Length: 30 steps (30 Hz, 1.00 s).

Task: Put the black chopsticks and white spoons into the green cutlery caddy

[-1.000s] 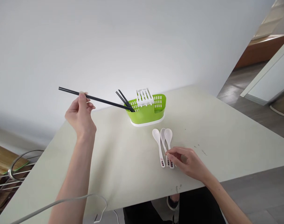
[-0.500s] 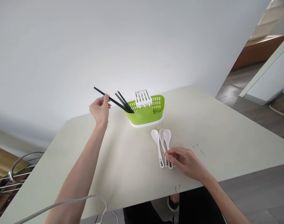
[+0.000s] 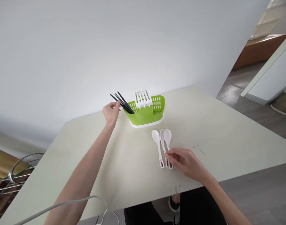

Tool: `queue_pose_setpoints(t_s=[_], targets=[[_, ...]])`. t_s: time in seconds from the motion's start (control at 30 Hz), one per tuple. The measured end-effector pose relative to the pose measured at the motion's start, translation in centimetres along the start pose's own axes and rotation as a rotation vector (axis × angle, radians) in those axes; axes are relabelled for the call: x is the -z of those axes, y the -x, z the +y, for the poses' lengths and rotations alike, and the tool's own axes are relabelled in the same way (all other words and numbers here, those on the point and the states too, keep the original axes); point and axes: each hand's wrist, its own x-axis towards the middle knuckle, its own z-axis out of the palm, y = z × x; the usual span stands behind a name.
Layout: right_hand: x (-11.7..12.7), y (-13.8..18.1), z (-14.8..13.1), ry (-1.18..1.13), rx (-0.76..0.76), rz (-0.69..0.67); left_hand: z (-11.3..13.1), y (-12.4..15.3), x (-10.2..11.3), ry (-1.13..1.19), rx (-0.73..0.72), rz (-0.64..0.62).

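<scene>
View: head camera, looking forward and down
Left hand (image 3: 111, 112): reaches out to the far side of the table (image 3: 227, 140); fingers curled in, tips pinched on the upper part of the chopsticks (image 3: 123, 103)
Chopsticks: black, several; lower ends inside the left end of the holder (image 3: 145, 115), upper ends leaning out to the left, past the fingers
Holder: green, slotted walls, white base; stands upright near the table's far edge; a white rack piece (image 3: 143, 97) rises from its middle; the right end shows nothing inside
Right hand (image 3: 186, 162): rests low on the table near the front edge; fingertips on the handle ends of the spoons (image 3: 162, 147); pinched or only touching, I cannot tell
Spoons: three, white, flat on the table side by side, bowls towards the holder, well apart from it
Step in hand: by my reading, sticks are being seated in the holder; the spoons are not yet lifted
Next move calls for: a clean opening of the left fingers without dragging the leaning sticks or nudging the holder, which looks light; a firm pinch on one thin handle among three lying close together
Hidden or unclear: stick count too fine to tell; holder floor out of sight; red marks on the spoon handles unreadable; the right two handle ends covered by fingers; both forearms cut by the frame; a grey cable (image 3: 63, 203) runs off the bottom edge
</scene>
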Motion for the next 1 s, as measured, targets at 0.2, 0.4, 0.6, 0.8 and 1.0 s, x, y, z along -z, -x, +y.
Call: queue_pose_setpoints(t_s=[0.2,0.4,0.6,0.8,1.0], targets=[[-0.1,0.0,0.0,-0.029,-0.016,-0.002,-0.4,-0.5,-0.6,0.007,0.027,-0.046],[0.0,0.0,-0.1,-0.035,-0.026,-0.01,-0.9,-0.5,-0.7,0.008,0.031,-0.114],[0.0,0.1,-0.2,-0.009,-0.016,0.011,-2.6,1.0,-0.4,0.118,0.09,-0.102],[-0.1,0.0,0.7,0.019,-0.043,0.065,-5.8,3.7,-0.5,0.205,0.173,-0.131],[-0.3,-0.1,1.1,0.079,-0.088,0.153,-8.1,7.2,-1.1,0.228,0.182,-0.247]])
